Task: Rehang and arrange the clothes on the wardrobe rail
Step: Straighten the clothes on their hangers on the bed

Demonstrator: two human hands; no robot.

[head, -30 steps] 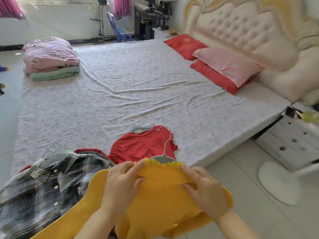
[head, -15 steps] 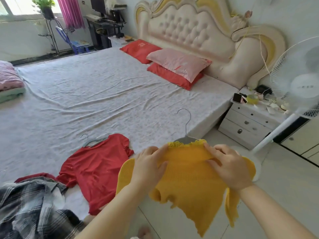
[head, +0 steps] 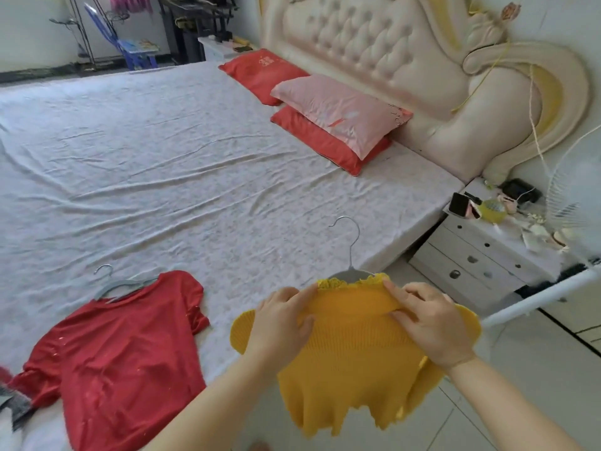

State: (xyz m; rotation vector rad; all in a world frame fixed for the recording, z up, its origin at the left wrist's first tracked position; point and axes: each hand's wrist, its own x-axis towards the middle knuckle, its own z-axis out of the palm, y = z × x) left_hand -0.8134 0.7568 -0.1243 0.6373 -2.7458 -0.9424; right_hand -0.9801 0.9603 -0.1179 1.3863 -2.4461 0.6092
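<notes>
one garment is off the bed and on its hanger: a yellow ribbed knit top with a frilled neckline (head: 354, 349), held in the air between both hands, above the near edge of the white patterned bed sheet (head: 182, 177). the left hand (head: 283, 320) pinches the fabric at one shoulder, fingers curled over it. the right hand (head: 429, 323) grips the other shoulder the same way. a grey hanger with a silver wire hook (head: 349, 255) sits inside the neck, so i judge this piece is about ready to hang. no wardrobe rail is in view, so the hanging itself is not yet done.

left of the left hand and lower, a red short-sleeved top (head: 123, 346) lies flat on the sheet with a pale grey hanger (head: 117, 286) at its collar, also left to hang. further left, a scrap of dark checked cloth (head: 14, 406) shows at the edge.

the yellow top's long axis runs from neckline to hem, which hangs below the hands. its shoulder line spans from hand to hand, and the hook points up and away from the person.
</notes>
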